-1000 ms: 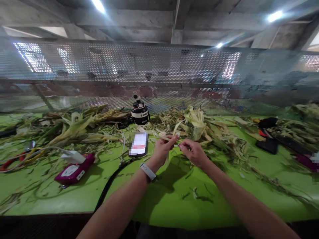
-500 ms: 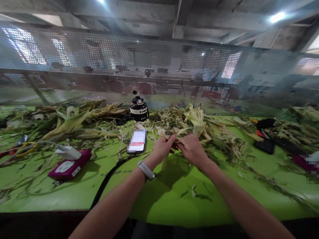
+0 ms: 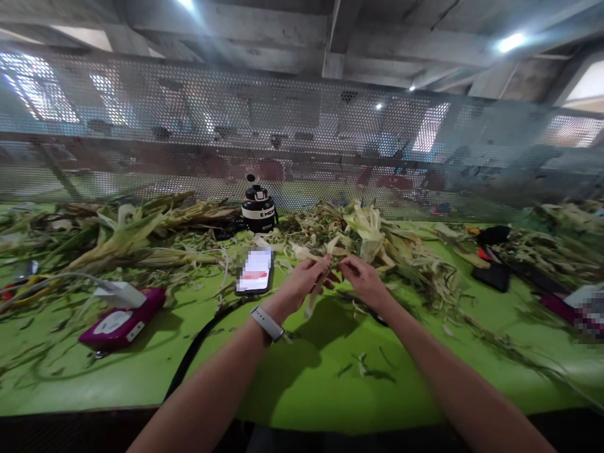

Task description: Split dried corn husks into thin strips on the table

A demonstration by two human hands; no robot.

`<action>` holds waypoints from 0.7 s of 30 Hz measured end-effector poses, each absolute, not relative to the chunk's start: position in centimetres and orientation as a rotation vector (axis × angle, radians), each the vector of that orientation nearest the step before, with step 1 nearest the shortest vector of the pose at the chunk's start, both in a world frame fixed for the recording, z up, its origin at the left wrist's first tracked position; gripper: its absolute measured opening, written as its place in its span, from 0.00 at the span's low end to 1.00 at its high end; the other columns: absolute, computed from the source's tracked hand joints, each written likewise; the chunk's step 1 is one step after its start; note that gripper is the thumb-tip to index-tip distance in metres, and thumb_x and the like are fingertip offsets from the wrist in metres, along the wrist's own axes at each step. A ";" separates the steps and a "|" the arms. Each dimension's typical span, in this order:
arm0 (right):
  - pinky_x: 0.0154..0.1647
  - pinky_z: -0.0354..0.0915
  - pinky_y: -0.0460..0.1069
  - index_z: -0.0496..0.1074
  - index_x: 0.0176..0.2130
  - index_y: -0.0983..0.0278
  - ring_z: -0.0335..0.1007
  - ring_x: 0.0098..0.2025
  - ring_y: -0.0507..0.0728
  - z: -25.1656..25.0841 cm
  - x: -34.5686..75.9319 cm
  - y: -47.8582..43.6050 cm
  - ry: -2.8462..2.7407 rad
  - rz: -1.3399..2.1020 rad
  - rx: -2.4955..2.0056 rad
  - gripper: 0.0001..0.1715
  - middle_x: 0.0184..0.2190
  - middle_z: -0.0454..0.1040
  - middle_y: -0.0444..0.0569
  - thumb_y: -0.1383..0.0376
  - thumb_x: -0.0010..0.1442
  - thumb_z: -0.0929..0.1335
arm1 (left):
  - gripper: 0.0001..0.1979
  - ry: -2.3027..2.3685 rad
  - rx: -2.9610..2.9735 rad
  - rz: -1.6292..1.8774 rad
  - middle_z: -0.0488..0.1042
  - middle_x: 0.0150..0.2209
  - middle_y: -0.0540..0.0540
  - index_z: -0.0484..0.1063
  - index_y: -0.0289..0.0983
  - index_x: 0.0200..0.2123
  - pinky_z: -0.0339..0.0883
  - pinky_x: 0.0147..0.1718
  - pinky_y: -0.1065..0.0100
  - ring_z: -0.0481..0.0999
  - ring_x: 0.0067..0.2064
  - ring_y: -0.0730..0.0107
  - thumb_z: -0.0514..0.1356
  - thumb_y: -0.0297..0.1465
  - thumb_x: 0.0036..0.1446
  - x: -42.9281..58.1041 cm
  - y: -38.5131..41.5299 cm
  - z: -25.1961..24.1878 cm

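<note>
My left hand [image 3: 301, 284], with a pale watch band [image 3: 268, 323] on its wrist, is closed on a pale strip of corn husk [image 3: 311, 302]. One end of the strip hangs below the fingers and the other rises above them. Just to the right, my right hand [image 3: 365, 283] has its thumb and fingers pinched together, a small gap from the left fingertips. Whatever it pinches is too small to make out. Behind both hands lies a heap of dry, shredded husks [image 3: 321, 223], with a larger bunch of pale husks [image 3: 367, 229] on its right.
A lit phone [image 3: 255, 270] lies left of my hands, before a black-and-white bottle [image 3: 259, 211]. Farther left are a purple power strip [image 3: 108, 330] with a white charger [image 3: 120, 294] and more husks [image 3: 113, 236]. A perforated screen [image 3: 292, 145] runs behind the green table [image 3: 292, 402].
My hands have drawn slightly apart; the fingertips were together before. The husk strip now shows above and below my left fingers. The whole view has shifted a little.
</note>
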State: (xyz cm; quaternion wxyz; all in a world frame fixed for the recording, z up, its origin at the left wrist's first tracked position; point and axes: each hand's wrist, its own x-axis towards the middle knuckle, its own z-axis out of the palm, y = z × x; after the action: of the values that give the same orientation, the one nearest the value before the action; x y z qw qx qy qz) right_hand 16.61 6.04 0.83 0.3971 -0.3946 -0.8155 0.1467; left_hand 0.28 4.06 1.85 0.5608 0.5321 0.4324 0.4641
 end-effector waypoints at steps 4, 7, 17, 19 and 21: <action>0.37 0.62 0.49 0.67 0.32 0.63 0.65 0.33 0.54 0.3 16.9 7.0 -1.809 0.717 -0.962 0.14 0.29 0.69 0.46 0.55 0.58 0.62 | 0.17 0.772 0.950 1.141 0.75 0.31 0.45 0.70 0.37 0.37 0.66 0.30 0.69 0.74 0.31 0.70 0.58 0.44 0.51 -0.1 3.8 2.7; 0.40 0.63 0.50 0.68 0.33 0.63 0.67 0.34 0.55 -0.1 16.7 7.4 -1.739 0.836 -0.925 0.14 0.30 0.71 0.46 0.55 0.55 0.65 | 0.15 0.769 0.935 1.203 0.76 0.33 0.46 0.70 0.37 0.39 0.67 0.31 0.71 0.75 0.34 0.69 0.61 0.39 0.49 -0.1 3.9 2.7; 0.47 0.61 0.54 0.68 0.42 0.63 0.66 0.42 0.59 0.7 16.9 6.2 -1.777 0.584 -0.986 0.16 0.38 0.71 0.51 0.65 0.50 0.66 | 0.19 0.852 1.155 1.379 0.75 0.29 0.49 0.62 0.37 0.36 0.68 0.26 0.72 0.75 0.29 0.71 0.66 0.35 0.43 0.2 4.8 0.8; 0.42 0.63 0.52 0.65 0.45 0.63 0.67 0.39 0.57 1.0 16.8 5.7 -1.769 0.687 -0.950 0.21 0.36 0.70 0.49 0.66 0.49 0.66 | 0.19 0.889 1.172 1.409 0.75 0.29 0.49 0.61 0.37 0.34 0.68 0.26 0.71 0.76 0.30 0.70 0.67 0.34 0.43 0.3 5.0 0.5; 0.37 0.64 0.50 0.65 0.45 0.62 0.67 0.35 0.55 1.2 16.5 5.3 -1.721 0.793 -0.926 0.19 0.33 0.69 0.47 0.63 0.51 0.66 | 0.19 0.918 1.158 1.431 0.75 0.27 0.49 0.61 0.37 0.34 0.68 0.26 0.71 0.75 0.30 0.70 0.67 0.33 0.42 0.4 5.0 0.5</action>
State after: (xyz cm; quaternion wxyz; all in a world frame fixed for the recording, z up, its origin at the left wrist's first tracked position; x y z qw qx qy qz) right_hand 16.45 5.26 1.17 0.4937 -0.3817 -0.7097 0.3269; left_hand 0.43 4.97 0.47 0.5163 0.4820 0.3821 0.5959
